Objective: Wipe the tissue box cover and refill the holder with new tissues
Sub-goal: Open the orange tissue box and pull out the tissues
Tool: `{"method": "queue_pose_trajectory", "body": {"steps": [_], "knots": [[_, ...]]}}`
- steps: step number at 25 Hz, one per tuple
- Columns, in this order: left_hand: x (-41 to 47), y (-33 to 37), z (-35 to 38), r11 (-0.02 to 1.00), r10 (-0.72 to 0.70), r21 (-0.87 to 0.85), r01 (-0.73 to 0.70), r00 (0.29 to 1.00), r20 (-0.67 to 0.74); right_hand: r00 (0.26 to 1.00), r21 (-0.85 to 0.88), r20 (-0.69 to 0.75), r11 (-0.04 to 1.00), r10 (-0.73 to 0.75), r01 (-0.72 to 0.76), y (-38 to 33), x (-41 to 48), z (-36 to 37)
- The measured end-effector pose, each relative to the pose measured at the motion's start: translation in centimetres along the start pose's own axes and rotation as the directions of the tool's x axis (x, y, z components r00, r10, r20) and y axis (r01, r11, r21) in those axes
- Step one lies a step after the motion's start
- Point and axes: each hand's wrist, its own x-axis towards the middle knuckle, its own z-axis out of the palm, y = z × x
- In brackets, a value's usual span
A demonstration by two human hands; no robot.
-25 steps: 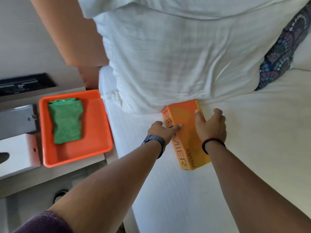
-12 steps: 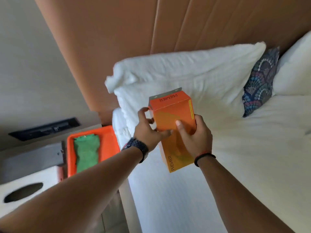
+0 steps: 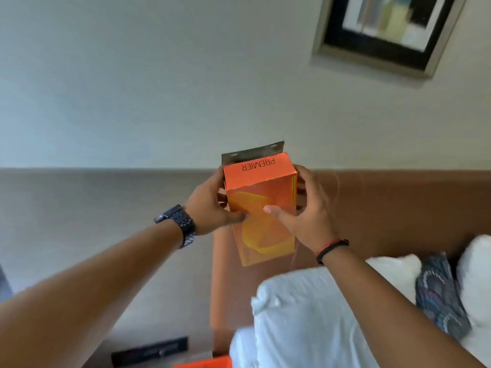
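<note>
An orange tissue box [image 3: 261,205] marked PREMIER is held upright in the air in front of the wall, with a grey cardboard flap standing up behind its top end. My left hand [image 3: 210,205] grips its left side, thumb on the front face. My right hand [image 3: 303,211] grips its right side, thumb pressed on the front. The white tissue box cover is out of view.
A brown headboard [image 3: 398,208] runs behind the box. White pillows [image 3: 305,314] and a patterned cushion [image 3: 438,293] lie at lower right. An edge of the orange tray [image 3: 207,363] shows at the bottom. A black wall panel [image 3: 150,350] sits low left, a framed picture [image 3: 385,30] top right.
Both hands took the orange box off the bed and raised it upright; the view has tilted up toward the wall, so the tray, green cloth and white cover have left view.
</note>
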Motion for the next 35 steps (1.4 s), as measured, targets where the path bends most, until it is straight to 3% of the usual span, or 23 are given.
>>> {"method": "queue_pose_trajectory", "body": {"steps": [4, 7, 10, 13, 15, 17, 20, 24, 28, 31, 33, 35], "knots": [[1.1, 4.6, -7.9, 0.996, 0.007, 0.088, -0.011, 0.999, 0.051, 0.987, -0.037, 0.02, 0.986, -0.162, 0.163, -5.7, 4.9, 0.2], [1.0, 7.2, -11.3, 0.984, 0.063, 0.165, -0.066, 0.998, 0.023, 0.969, 0.028, -0.022, 0.969, -0.247, 0.247, -8.8, 7.2, 0.1], [0.7, 8.8, -13.0, 0.923, 0.211, 0.339, -0.18, 0.976, -0.056, 0.945, 0.078, -0.064, 0.942, -0.322, 0.326, -11.1, 9.0, -0.4], [0.5, 9.4, -13.7, 0.825, 0.407, 0.477, -0.302, 0.904, -0.131, 0.859, -0.063, -0.044, 0.86, -0.51, 0.507, -12.9, 9.9, -1.7], [0.4, 9.5, -14.0, 0.747, 0.509, 0.559, -0.36, 0.851, -0.131, 0.732, -0.217, 0.09, 0.704, -0.675, 0.676, -13.7, 10.3, -2.8], [0.2, 9.4, -14.2, 0.714, 0.531, 0.596, -0.368, 0.839, -0.119, 0.622, -0.313, 0.305, 0.542, -0.721, 0.78, -14.5, 10.4, -3.9], [0.1, 9.1, -14.1, 0.707, 0.531, 0.608, -0.362, 0.839, -0.118, 0.579, -0.399, 0.507, 0.422, -0.638, 0.814, -15.8, 10.5, -5.0], [0.1, 9.6, -13.5, 0.695, 0.534, 0.614, -0.376, 0.841, -0.089, 0.546, -0.427, 0.583, 0.345, -0.602, 0.836, -16.7, 10.0, -6.7], [0.0, 10.5, -13.3, 0.699, 0.553, 0.602, -0.385, 0.825, -0.115, 0.587, -0.434, 0.525, 0.399, -0.617, 0.808, -17.4, 9.9, -8.5], [-0.4, 10.9, -12.7, 0.61, 0.641, 0.639, -0.468, 0.766, -0.051, 0.716, -0.537, 0.424, 0.483, -0.554, 0.692, -18.2, 9.8, -8.9], [-0.5, 11.1, -12.4, 0.602, 0.641, 0.655, -0.457, 0.765, -0.055, 0.841, -0.637, 0.357, 0.552, -0.406, 0.538, -18.8, 9.6, -8.7], [-0.6, 11.3, -12.3, 0.639, 0.613, 0.642, -0.424, 0.785, -0.092, 0.938, -0.617, 0.282, 0.711, -0.201, 0.338, -19.5, 9.8, -8.4]]}}
